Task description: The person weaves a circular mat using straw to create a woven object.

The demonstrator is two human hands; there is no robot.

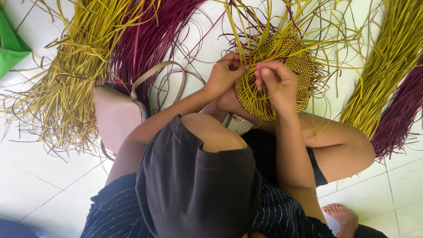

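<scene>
A round woven piece of yellow strips with some dark red ones rests on my knee, loose strip ends fanning out from its rim. My left hand pinches a yellow strip at the piece's left edge. My right hand grips strips at the near rim, fingers curled over the weave. Both hands touch the woven piece and sit close together.
A pale pink handbag with a strap lies on the white tiled floor at my left. Bundles of yellow strips and dark red strips lie beyond it; more bundles lie at right. A green item is at far left.
</scene>
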